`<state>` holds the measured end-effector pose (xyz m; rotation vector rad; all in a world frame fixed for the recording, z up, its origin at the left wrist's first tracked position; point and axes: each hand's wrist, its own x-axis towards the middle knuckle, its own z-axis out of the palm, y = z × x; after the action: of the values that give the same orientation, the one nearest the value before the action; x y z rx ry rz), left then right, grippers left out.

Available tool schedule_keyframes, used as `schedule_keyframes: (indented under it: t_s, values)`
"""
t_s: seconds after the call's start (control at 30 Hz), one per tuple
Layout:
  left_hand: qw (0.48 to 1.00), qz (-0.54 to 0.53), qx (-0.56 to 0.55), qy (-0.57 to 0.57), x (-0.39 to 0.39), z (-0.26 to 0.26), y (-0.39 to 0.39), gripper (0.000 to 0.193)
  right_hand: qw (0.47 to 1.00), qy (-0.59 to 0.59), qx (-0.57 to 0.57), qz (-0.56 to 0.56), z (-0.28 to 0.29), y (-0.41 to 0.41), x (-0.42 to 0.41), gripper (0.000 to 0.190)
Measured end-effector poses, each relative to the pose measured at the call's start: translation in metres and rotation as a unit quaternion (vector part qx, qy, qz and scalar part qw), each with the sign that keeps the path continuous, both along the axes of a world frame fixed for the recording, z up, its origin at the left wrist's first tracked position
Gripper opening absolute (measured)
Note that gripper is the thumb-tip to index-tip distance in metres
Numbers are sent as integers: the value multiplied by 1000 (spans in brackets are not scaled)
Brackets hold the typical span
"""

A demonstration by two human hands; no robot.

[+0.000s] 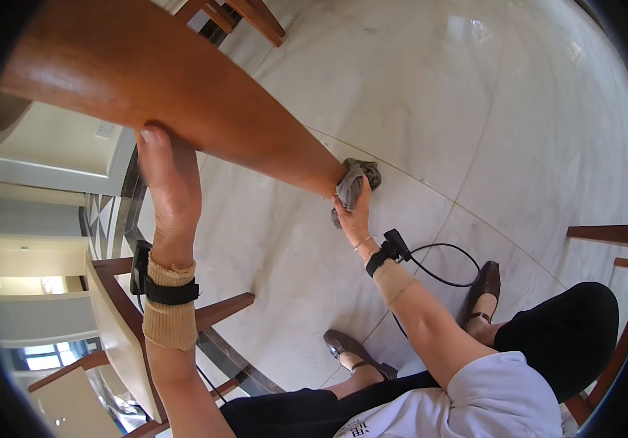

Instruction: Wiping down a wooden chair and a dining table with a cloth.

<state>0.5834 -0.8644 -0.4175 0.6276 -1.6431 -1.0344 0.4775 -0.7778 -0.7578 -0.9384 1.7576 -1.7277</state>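
Observation:
A broad, polished reddish-brown wooden furniture part [210, 104] slants from the upper left and narrows toward the middle; which part it is, I cannot tell. My left hand [170, 178] grips its lower edge, thumb against the wood and the other fingers hidden behind it. At the narrow end, my right hand [356, 216] holds a crumpled grey cloth [353, 183] pressed against the wood. Both wrists carry black straps with small devices over beige knitted cuffs, and a black cable [448, 284] loops from the right one.
Under me is a glossy marble-tiled floor [390, 93] with a dark border strip. A wooden chair with a pale seat [119, 334] stands at the lower left. Other wooden legs show at the top [259, 19] and right [604, 234]. My brown shoes [346, 347] rest on the tiles.

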Motion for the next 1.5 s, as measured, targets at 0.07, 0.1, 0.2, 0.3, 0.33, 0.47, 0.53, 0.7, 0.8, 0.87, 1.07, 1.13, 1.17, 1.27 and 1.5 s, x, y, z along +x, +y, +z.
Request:
schedule_keyframes:
  t_s: [0.07,0.1,0.2,0.3,0.33,0.47,0.53,0.7,0.8,0.87,1.07,1.13,1.17,1.27,1.5]
  values:
    - [1000,19,-11,-17,0,-6,0,69,999,-46,6,-12,9,4,10,83]
    - [1000,14,-15,-24,5,-10,0,69,996,-87,-19,-3,15,10,23,80]
    - [995,91,22,-14,22,-7,12,65,989,-118,-68,56,82,15,20,76]
    - [985,173,-16,-20,18,7,20,71,973,-28,-218,75,158,2,-50,69]
    - [985,163,-42,-24,6,8,18,72,957,-110,-225,148,171,-14,-80,65]
    - [941,306,-136,-57,-37,8,14,71,891,-184,-129,395,239,-73,-133,60]
    - [943,305,-120,-52,-36,2,12,70,821,-170,38,544,241,-106,-125,44]
    - [924,354,-113,-94,-27,0,13,84,839,136,-78,520,88,-139,-100,29]
    - [917,367,-119,-103,-18,-8,11,85,865,-3,166,473,36,-118,-114,48]
    - [905,373,-152,-138,-12,-3,10,86,865,-25,200,459,31,-88,-123,48]
    - [917,342,-160,-128,-22,-2,5,86,957,-165,134,197,13,1,-78,46]
    - [903,356,-203,-132,-34,2,8,83,945,-196,155,208,24,31,-43,47]
    - [902,356,-203,-138,-30,8,10,83,930,-200,187,245,37,43,-28,47]
    - [921,349,-142,-102,-25,0,10,77,880,-136,257,375,7,62,-2,48]
    - [953,209,118,-185,63,-67,48,50,715,-691,17,108,18,19,0,29]
